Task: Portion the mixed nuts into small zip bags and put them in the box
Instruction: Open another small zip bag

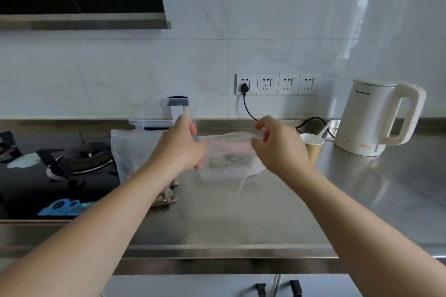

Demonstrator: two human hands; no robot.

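Note:
A small clear zip bag point(229, 157) with a red seal line and some nuts inside hangs blurred above the steel counter point(241, 219). My left hand point(181, 147) grips its left top corner, and my right hand point(277, 149) pinches its right top edge. A larger clear zip bag point(130, 152) stands to the left, partly behind my left forearm, with mixed nuts point(166, 196) showing at its base. A clear plastic box point(156, 116) with a grey latch stands at the back by the wall, behind my left hand.
A paper cup point(312, 146) holding a white spoon stands right of the bag. A white kettle point(376, 116) sits at the far right, its black cord running to the wall sockets point(275, 84). A black gas hob point(48, 169) with a blue item lies left.

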